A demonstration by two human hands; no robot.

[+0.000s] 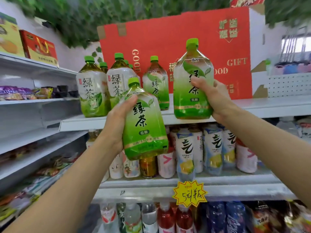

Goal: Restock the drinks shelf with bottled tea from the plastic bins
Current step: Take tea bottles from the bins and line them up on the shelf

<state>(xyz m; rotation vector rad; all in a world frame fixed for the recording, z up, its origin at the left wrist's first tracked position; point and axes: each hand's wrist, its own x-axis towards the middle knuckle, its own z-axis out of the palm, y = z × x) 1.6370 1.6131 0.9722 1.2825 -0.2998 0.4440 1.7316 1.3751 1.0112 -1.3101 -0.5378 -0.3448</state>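
- Green-capped, clear plastic and full of pale green tea, the large bottle in the right hand [213, 96] was clasped round its middle, fingers and thumb curled about the label; this right bottle [193, 81] stood upright with its base at or just over the front lip of the white metal top shelf [269, 105], though contact could not be made out.
- The left hand [117, 121] grasped a second, matching green-labelled tea bottle [144, 125] from its left side, thumb across the upper label; that bottle leaned a little to the left and hung in front of the shelf edge, lower than the other and not yet over the board.
- Just behind them, a group of similar green-capped tea bottles [104, 84] already stood on the same shelf, with one more [156, 84] between the two held bottles.
- A big red cardboard gift box [176, 47] stood at the back of that shelf.
- Below were rows of smaller bottled drinks [198, 148] and a yellow starburst price tag [189, 193]; the plastic bins were not in view.
- By my reading, the step in hand was placing: the right bottle was nearly set, the left waiting its turn.
- The next move would call for seating the right bottle fully on the board and sliding it back beside its neighbour, then lifting and straightening the left one into the free gap without knocking the standing row.
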